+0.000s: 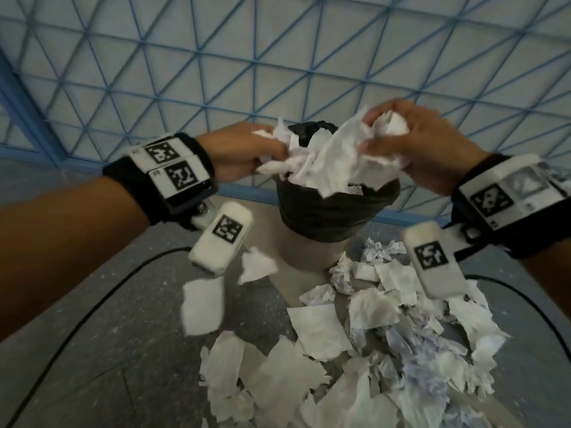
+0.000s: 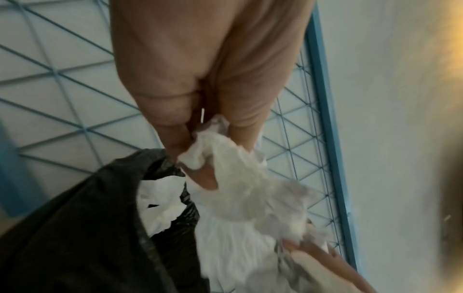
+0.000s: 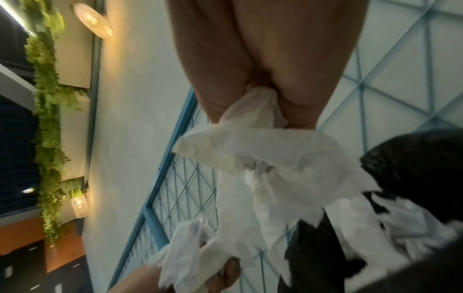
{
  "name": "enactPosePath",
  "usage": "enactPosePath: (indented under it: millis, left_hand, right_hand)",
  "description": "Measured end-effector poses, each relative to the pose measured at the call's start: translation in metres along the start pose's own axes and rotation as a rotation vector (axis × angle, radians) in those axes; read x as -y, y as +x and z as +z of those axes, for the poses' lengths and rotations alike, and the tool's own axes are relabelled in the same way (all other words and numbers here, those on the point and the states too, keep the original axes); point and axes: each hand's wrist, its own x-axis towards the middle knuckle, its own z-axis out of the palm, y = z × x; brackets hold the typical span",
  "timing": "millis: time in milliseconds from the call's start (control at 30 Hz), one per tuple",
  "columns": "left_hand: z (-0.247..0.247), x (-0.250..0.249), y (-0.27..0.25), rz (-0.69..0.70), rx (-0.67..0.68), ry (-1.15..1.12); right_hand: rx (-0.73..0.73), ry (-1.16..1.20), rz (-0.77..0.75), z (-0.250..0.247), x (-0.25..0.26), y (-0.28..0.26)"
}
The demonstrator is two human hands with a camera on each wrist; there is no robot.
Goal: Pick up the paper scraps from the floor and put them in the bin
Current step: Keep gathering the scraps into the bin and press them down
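Observation:
A bunch of white paper scraps (image 1: 327,159) hangs over the mouth of the bin (image 1: 327,217), which is lined with a black bag (image 2: 82,228). My left hand (image 1: 247,152) grips the bunch's left side, my right hand (image 1: 414,140) its right side, fingers curled round crumpled paper (image 3: 253,138). The left wrist view shows my fingers (image 2: 175,126) pinching paper (image 2: 240,178) just above the bag's opening, with more scraps (image 2: 160,200) inside it. Two loose scraps (image 1: 204,304) are in the air or on the floor below my left wrist.
A large heap of torn paper scraps (image 1: 386,350) covers the grey floor (image 1: 123,304) in front of the bin. A black cable (image 1: 92,298) curves across the floor on both sides. Behind the bin stands a blue wire-grid panel (image 1: 278,57).

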Motion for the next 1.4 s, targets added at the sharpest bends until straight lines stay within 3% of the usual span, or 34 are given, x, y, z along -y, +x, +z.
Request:
enactPosePath:
  millis: [100,200,300,367,433,533,633,733,833,933,1033,1100,1167,1200,1300,1400]
  left_hand:
    - [0.012,-0.013,0.024,0.055,-0.233,-0.107]
    - [0.026,-0.009,0.054,0.055,-0.409,0.007]
    - [0.039,0.009,0.087,-0.009,-0.499,0.205]
    - [0.057,0.008,0.076,-0.036,-0.431,0.42]
    - [0.067,0.007,0.069,0.01,-0.259,0.651]
    - [0.062,0.012,0.066,0.097,-0.117,0.882]
    - [0.052,0.019,0.067,0.055,-0.073,1.125]
    - [0.047,0.025,0.066,0.006,-0.005,1.305]
    - [0.045,0.028,0.066,0.056,-0.093,1.341]
    - [0.037,0.026,0.059,0.26,-0.26,1.061]
    - [0.013,0.041,0.037,0.475,-0.445,0.706]
    - [-0.01,0.072,0.014,0.48,-0.471,0.692]
    - [-0.036,0.116,-0.01,0.302,-0.367,0.844]
    - [-0.049,0.14,-0.024,0.125,-0.28,0.944]
    - [-0.08,0.213,-0.072,-0.395,-0.011,1.184]
    - [-0.092,0.258,-0.114,-0.621,0.102,1.175]
  right_hand:
    - [-0.222,0.071,-0.09,-0.007,-0.001,0.019]
    - [-0.401,-0.03,-0.122,-0.002,-0.021,0.037]
    - [-0.408,-0.298,-0.009,0.01,-0.051,0.051]
    - [-0.285,-0.478,0.157,0.016,-0.069,0.056]
    - [-0.163,-0.624,0.268,0.021,-0.076,0.054]
    - [-0.23,-0.757,0.204,0.021,-0.071,0.049]
    - [-0.246,-0.971,0.152,0.019,-0.066,0.05]
    - [0.029,-1.136,0.285,0.02,-0.067,0.053]
    - [0.185,-1.017,0.395,0.024,-0.066,0.051]
    - [0.063,-1.048,0.248,0.028,-0.063,0.049]
    - [-0.149,-1.086,-0.172,0.046,-0.062,0.037]
    - [-0.102,-1.052,-0.39,0.071,-0.062,0.019]
    - [0.06,-1.056,-0.457,0.099,-0.072,-0.002]
    - [0.177,-1.081,-0.419,0.112,-0.081,-0.011]
    - [0.504,-1.147,-0.19,0.138,-0.12,-0.035]
    - [0.659,-1.23,0.081,0.145,-0.159,-0.053]
